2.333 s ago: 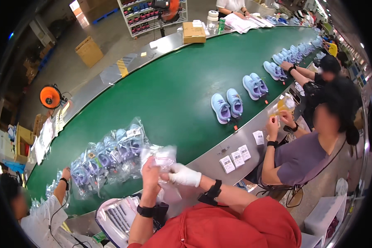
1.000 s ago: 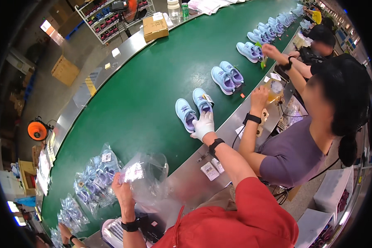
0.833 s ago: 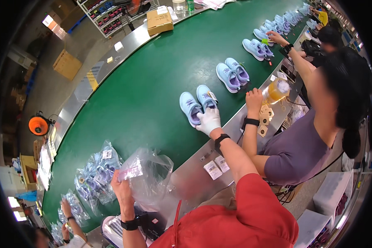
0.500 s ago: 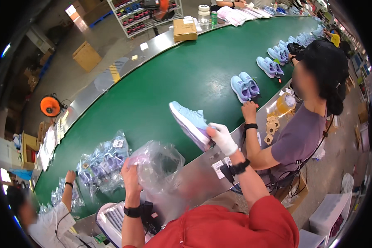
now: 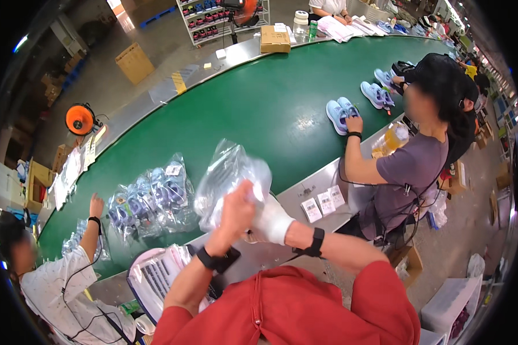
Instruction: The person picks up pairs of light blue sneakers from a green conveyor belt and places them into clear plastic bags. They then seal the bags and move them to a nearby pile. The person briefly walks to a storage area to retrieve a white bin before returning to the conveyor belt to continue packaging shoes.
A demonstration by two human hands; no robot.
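A clear plastic bag is held up over the near edge of the green table, bulging and partly blurred. My left hand is bare and closed on the bag's near end. Close against it on the right is my right hand in a white glove, its fingers hidden behind the bag and the left hand. A pale shape shows through the plastic, too smeared to make out. To the left lie several bagged light-blue sneakers with purple linings. White labels rest on the metal edge right of my hands.
The green table curves away to the right. A co-worker there touches a pair of blue sneakers; another co-worker reaches in at the left. A cardboard box stands on the far rim. Papers lie beside my left forearm.
My right hand has moved left with the light-blue sneaker to the bag, where the sneaker no longer shows clearly. My left hand has moved right with the bag; the hands now meet.
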